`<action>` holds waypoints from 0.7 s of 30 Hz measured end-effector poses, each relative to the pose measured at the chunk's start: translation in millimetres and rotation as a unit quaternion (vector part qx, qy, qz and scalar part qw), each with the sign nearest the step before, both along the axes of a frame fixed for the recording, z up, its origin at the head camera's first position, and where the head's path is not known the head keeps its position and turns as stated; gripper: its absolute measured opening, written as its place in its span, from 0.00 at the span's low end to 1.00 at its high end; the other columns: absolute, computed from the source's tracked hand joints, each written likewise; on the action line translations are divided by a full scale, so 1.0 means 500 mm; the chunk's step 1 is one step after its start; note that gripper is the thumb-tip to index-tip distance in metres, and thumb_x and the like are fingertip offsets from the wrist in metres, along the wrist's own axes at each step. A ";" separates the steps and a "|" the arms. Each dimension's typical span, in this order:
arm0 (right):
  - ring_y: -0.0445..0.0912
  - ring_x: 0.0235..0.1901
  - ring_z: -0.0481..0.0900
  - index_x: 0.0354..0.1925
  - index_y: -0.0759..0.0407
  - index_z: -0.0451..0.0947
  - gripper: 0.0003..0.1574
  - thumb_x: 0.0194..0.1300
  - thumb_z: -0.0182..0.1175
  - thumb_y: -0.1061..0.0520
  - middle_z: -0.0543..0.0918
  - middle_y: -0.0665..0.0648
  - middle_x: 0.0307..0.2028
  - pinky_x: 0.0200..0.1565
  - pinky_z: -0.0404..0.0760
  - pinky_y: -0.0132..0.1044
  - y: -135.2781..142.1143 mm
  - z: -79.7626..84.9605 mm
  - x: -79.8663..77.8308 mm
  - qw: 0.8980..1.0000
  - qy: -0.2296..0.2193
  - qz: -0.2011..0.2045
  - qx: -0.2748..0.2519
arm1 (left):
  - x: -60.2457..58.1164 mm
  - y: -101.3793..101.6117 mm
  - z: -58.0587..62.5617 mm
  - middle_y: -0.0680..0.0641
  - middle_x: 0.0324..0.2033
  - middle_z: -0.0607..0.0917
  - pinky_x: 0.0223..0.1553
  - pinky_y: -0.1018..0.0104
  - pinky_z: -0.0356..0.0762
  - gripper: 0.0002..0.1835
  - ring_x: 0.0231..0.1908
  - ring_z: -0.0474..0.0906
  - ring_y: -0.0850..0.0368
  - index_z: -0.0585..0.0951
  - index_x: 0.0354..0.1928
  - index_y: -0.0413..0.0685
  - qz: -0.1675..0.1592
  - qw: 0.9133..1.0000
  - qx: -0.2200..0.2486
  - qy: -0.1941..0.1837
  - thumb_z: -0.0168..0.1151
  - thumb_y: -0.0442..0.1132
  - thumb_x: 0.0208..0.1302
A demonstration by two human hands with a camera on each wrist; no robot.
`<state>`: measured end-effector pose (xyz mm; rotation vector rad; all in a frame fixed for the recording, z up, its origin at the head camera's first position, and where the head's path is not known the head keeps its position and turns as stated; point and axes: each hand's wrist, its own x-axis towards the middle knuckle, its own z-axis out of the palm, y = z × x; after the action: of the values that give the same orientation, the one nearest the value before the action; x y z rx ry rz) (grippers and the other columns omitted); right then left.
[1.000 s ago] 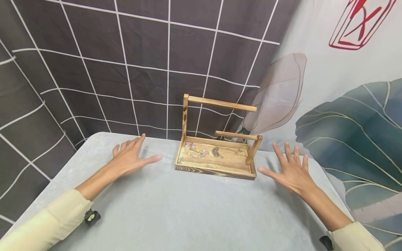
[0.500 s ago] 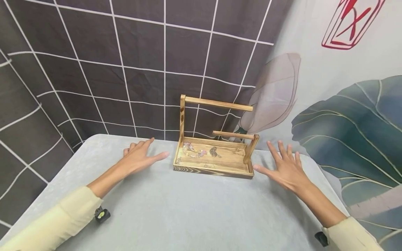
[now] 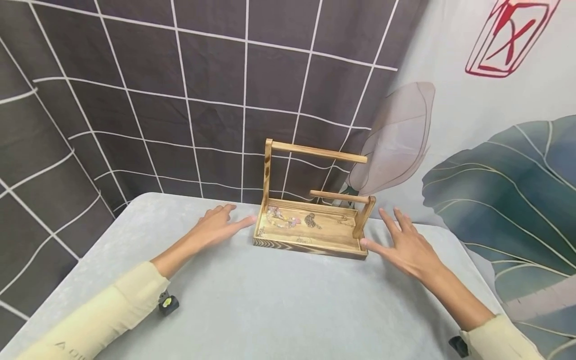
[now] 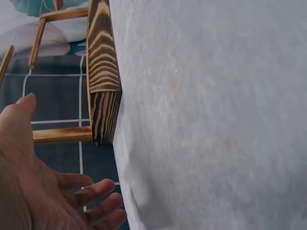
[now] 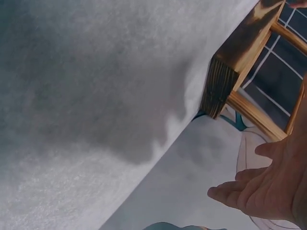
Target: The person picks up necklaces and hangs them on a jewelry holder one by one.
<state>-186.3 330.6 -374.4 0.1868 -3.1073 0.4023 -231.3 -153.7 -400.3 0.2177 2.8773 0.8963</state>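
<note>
A wooden jewellery stand point(image 3: 310, 248), a shallow tray with one tall and one low bar above it, stands at the back of the table. A pink and yellow beaded bracelet point(image 3: 294, 221) lies in its left part, a dark bunched chain point(image 3: 310, 219) in the middle and a small gold piece point(image 3: 345, 220) towards the right. My left hand point(image 3: 215, 227) is left of the tray, fingers extended, thumb pointing at its side. On the other side my right hand point(image 3: 411, 250) is spread, its thumb overlapping the tray's right end. Whether that thumb touches, I cannot tell. Neither hand grips anything.
A pale grey cloth covers the table point(image 3: 270, 305). Behind it hangs a dark curtain point(image 3: 211, 65) with a white grid, close to the stand. At the right is a white curtain point(image 3: 454, 100) with printed leaves. Black wrist cameras hang under both sleeves.
My left hand has moved right, up to the stand's left side. The right hand has shifted slightly left, closer to the right end. The stand stays put.
</note>
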 end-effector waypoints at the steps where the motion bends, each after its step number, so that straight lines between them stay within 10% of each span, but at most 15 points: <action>1: 0.82 0.86 0.49 0.94 0.49 0.44 0.72 0.73 0.58 0.14 0.47 0.75 0.90 0.75 0.63 0.91 -0.002 -0.002 0.000 1.000 0.001 -0.001 -0.001 | 0.000 0.003 -0.001 0.26 0.76 0.77 0.80 0.20 0.69 0.62 0.77 0.72 0.24 0.64 0.86 0.35 0.000 1.000 0.001 -0.003 0.50 0.84 0.75; 12: 0.80 0.80 0.63 0.89 0.61 0.58 0.68 0.76 0.55 0.15 0.64 0.77 0.84 0.70 0.74 0.86 -0.030 -0.009 0.004 1.000 0.010 0.003 -0.012 | -0.017 0.035 -0.009 0.26 0.73 0.80 0.78 0.30 0.78 0.63 0.73 0.79 0.30 0.66 0.84 0.31 -0.014 0.999 0.039 -0.016 0.49 0.84 0.75; 21: 0.75 0.75 0.72 0.79 0.64 0.74 0.64 0.75 0.56 0.14 0.75 0.76 0.77 0.65 0.82 0.80 -0.071 -0.007 0.001 1.000 0.015 0.023 0.000 | -0.110 0.045 -0.105 0.30 0.63 0.89 0.65 0.37 0.90 0.66 0.63 0.87 0.34 0.68 0.83 0.31 -0.007 0.999 0.041 -0.019 0.50 0.87 0.71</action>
<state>-185.9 295.1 -377.9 0.2616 -3.0788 0.3954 -286.2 -131.3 -452.8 0.2270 2.8043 1.0045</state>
